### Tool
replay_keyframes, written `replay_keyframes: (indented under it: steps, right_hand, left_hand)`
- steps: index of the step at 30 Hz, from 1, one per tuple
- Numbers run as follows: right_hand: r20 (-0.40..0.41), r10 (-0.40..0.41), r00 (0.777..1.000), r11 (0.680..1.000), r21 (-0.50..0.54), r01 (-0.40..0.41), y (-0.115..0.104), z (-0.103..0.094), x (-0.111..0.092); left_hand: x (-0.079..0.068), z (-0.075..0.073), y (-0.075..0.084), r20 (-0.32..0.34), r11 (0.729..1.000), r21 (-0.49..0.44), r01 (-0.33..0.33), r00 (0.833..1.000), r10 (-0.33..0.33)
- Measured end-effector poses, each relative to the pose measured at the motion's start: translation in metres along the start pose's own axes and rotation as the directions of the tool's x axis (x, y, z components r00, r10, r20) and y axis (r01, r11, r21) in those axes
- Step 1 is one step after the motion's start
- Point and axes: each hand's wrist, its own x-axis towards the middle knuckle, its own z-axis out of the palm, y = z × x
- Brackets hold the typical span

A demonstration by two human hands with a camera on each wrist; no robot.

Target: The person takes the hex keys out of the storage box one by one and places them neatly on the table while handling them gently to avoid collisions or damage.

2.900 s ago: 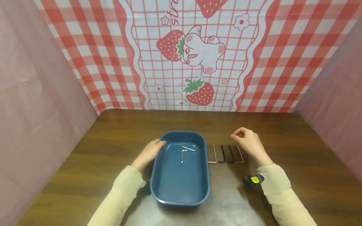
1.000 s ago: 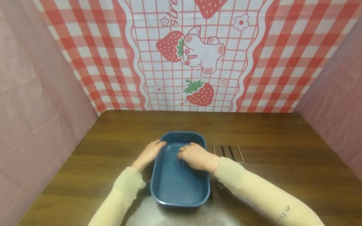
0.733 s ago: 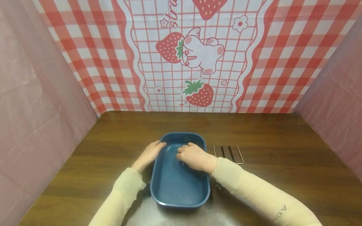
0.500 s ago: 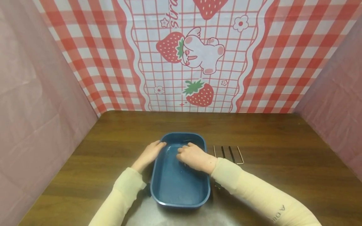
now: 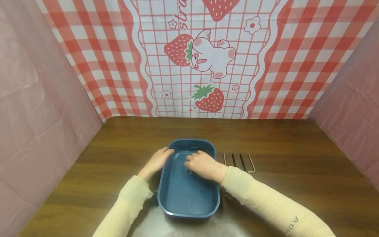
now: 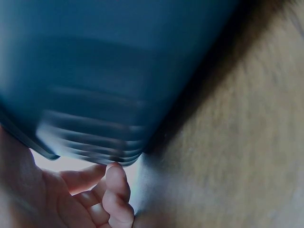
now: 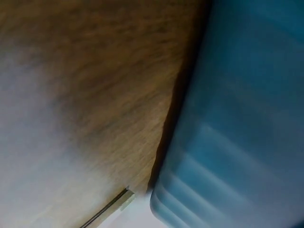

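Observation:
My left hand (image 5: pixel 156 162) grips the long left side of a deep blue bin (image 5: pixel 189 200). Its thumb lies over the rim while, in the left wrist view, the other fingers curl against the outer wall (image 6: pixel 95 133). Inside the bin, my right hand (image 5: pixel 204 165) has its fingers curled near the floor. Below them a short silver end of a hex key (image 5: pixel 190 172) shows; the rest of that key is hidden by the hand. A second silver hex key (image 5: pixel 196 147) shows faintly at the bin's far end. The right wrist view shows no fingers.
Right of the bin several L-shaped hex keys lie side by side on the wooden table (image 5: pixel 281 144), dark ones (image 5: pixel 242 161) between gold-toned ones (image 5: pixel 252 163). My right forearm covers part of them. A checked strawberry cloth (image 5: pixel 112 82) hangs behind the table.
My right hand has moved left from beside the row of hex keys into the bin. Lately it stays there, while the silver key end under it shifts slightly. My left hand keeps its place.

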Motion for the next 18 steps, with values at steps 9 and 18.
replay_keyframes:
  steps: [9, 18]
  right_hand:
    - [-0.003, 0.011, 1.0, 1.0, 0.022, -0.011, -0.0007, 0.0018, -0.0007]
    - [-0.015, 0.028, 0.999, 0.999, 0.038, -0.028, -0.0008, -0.0004, -0.0011]
  left_hand:
    - [-0.0002, 0.0003, -0.0008, 0.002, 1.0, -0.007, 0.009, 1.0, -0.009]
    - [-0.0018, 0.0002, -0.0004, 0.006, 0.999, -0.026, 0.022, 1.0, -0.021]
